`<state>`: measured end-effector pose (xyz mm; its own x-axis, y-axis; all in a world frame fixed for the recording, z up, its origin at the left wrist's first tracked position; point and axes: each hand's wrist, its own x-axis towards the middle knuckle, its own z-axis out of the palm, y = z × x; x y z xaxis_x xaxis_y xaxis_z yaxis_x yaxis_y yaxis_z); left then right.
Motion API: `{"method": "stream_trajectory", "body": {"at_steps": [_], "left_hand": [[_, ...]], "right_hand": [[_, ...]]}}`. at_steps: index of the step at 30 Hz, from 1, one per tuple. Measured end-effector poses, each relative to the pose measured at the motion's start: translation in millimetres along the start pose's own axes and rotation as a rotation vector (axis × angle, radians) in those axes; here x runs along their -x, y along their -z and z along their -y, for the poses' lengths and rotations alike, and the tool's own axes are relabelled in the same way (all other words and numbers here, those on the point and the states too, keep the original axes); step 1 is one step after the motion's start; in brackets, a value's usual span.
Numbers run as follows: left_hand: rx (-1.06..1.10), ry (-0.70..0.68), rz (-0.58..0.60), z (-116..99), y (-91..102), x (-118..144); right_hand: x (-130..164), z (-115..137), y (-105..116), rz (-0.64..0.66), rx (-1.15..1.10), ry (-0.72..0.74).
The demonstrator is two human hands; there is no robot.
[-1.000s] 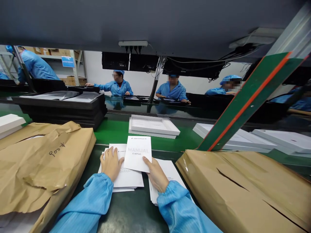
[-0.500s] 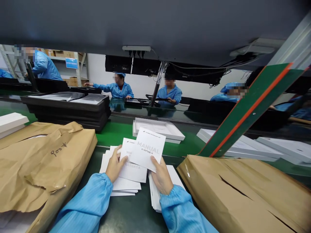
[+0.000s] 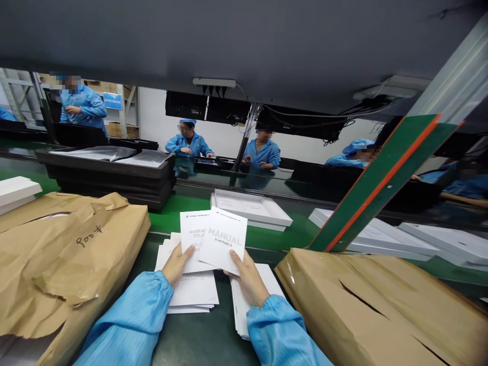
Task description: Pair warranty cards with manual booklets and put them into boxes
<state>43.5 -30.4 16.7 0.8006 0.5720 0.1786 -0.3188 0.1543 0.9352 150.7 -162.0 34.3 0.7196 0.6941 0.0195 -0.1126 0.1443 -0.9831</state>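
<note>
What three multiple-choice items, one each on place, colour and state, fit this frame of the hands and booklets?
1. Where does the manual sit against the warranty leaflet?
A. overlapping its right side
B. under it
C. far apart from it

2. What colour is the belt beyond the stacks?
A. red
B. green
C. yellow

3. What is the right hand doing?
A. lying flat and empty
B. holding the manual's lower edge
C. gripping the brown parcel

Key:
1 A, the manual covers the leaflet's right part.
2 B, the belt under the white tray is green.
3 B, its thumb presses on the manual's bottom corner, while the left hand holds the leaflet.
</note>
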Motion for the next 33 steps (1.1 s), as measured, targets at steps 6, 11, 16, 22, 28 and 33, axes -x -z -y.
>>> {"method": "stream_trajectory", "body": {"at_steps": [6,11,16,22,28,33], "left_hand": [[0.076,0.251,0.267,-9,4.6,4],[0.033,0.3,0.285,-8,7.3,4],[-0.014,0.256,0.178,-2,6.2,1],[-0.047,0.233,0.202,-2,5.8,2],[-0.045,0.232,0.233,-3,6.3,1],[-0.084,0.205,0.275,-2,7.8,0]], "right_hand": [[-3,-7,3,0.062,0.102,0.104],[1,0,2,0.133,-0.029,-0.009],[4,1,1,0.293,0.0,-0.108],[0,-9,1,0.296,0.165,-0.028],[-2,-10,1,0.296,0.219,0.023],[0,-9,1,0.3,0.229,0.044]]}}
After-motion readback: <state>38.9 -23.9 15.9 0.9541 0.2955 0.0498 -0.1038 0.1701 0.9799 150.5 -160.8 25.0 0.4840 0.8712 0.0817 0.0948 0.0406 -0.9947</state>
